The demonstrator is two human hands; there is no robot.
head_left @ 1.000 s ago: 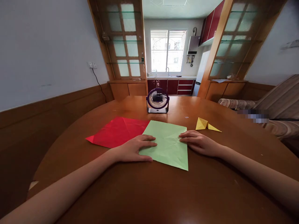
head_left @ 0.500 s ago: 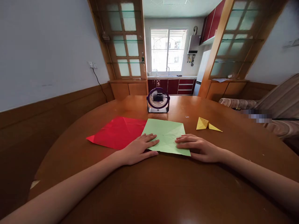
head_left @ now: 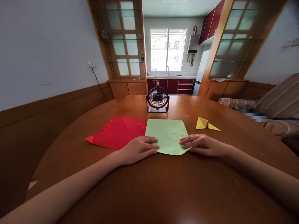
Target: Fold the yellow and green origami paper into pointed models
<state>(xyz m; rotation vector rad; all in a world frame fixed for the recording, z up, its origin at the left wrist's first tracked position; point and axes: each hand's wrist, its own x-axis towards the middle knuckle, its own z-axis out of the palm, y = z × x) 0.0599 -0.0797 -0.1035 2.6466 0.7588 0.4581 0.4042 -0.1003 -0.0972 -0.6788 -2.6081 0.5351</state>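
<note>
A creased light green sheet of paper [head_left: 167, 132] lies on the table in front of me. My left hand [head_left: 142, 149] rests on its near left corner, fingers stretched out over the paper and thumb along the near edge. At the near right corner, my right hand [head_left: 202, 144] has its fingers on top and its thumb below the edge, closed on the paper, which curves up slightly there. Beside the green sheet on the left lies a larger creased red sheet of paper [head_left: 119, 132], partly covered by my left hand. A folded yellow paper piece [head_left: 202, 123] lies beyond my right hand.
A small purple fan [head_left: 157, 99] stands on the round wooden table [head_left: 149, 186], beyond the papers. Farther back are wooden cabinets [head_left: 127, 88] and a kitchen window [head_left: 167, 49]. A striped sofa [head_left: 280, 102] is off to the right.
The green sheet has turned slightly and lies squarer to me, its near right corner now curving up. My right hand has shifted a little right and away from me; my left hand barely moved.
</note>
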